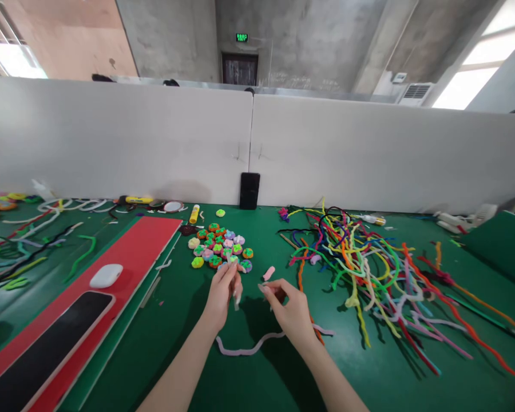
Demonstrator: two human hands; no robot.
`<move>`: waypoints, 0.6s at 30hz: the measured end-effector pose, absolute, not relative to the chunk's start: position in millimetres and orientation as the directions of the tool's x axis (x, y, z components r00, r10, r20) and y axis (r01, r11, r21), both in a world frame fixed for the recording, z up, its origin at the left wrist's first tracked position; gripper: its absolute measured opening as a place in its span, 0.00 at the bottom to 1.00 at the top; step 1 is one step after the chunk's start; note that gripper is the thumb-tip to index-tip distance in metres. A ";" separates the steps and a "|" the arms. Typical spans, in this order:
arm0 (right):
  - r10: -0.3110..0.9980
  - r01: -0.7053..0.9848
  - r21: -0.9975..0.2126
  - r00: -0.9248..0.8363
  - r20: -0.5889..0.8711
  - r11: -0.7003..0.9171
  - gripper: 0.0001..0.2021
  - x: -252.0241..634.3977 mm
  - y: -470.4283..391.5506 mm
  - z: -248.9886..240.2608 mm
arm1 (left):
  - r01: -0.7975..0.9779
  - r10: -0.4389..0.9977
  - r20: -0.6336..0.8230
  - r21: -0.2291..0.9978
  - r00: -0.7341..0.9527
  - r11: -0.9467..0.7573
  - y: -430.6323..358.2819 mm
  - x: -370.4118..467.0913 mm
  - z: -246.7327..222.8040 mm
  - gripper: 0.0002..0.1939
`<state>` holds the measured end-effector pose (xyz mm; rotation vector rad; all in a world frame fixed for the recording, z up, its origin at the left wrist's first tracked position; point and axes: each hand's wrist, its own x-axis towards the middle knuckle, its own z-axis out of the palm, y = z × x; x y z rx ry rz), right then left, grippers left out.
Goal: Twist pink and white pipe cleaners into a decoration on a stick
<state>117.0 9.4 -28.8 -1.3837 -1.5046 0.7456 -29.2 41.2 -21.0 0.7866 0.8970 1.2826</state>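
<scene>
A short whitish strip [237, 301] hangs from my left hand [226, 286], whose fingers are pinched together around it. My right hand [285, 303] is closed in a pinch to the right, apart from the left; what sits at its fingertips is too small to name. Just beyond the right fingertips lies a small pink piece [269, 273]. A pale lilac pipe cleaner [240, 352] curves over the green table below both hands and passes under the right one. Past my left fingertips is a cluster of small coloured flower-like pieces [217, 248].
Tangled coloured pipe cleaners [369, 257] spread on the right. On the left, a red board [133, 252] holds a phone [47, 355] and a white case [106, 276]. A glue stick [194, 214] and upright black phone [249, 190] stand near the white partition [326, 151].
</scene>
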 end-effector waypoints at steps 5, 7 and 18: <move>0.959 0.599 -0.779 0.066 0.276 0.183 0.13 124.7 15.8 -41.7 | -0.257 0.989 -0.142 0.955 0.051 0.150 42.3 -29.3 -24.6 0.13; 0.957 0.668 -0.723 0.059 0.285 0.175 0.13 126.5 16.6 -44.8 | -0.160 0.987 -0.151 0.974 0.059 0.159 42.1 -28.4 -24.8 0.13; 0.947 0.735 -0.656 0.060 0.315 0.171 0.20 128.3 18.8 -52.0 | 0.069 0.996 -0.022 0.997 0.084 0.017 35.7 -22.2 -22.6 0.11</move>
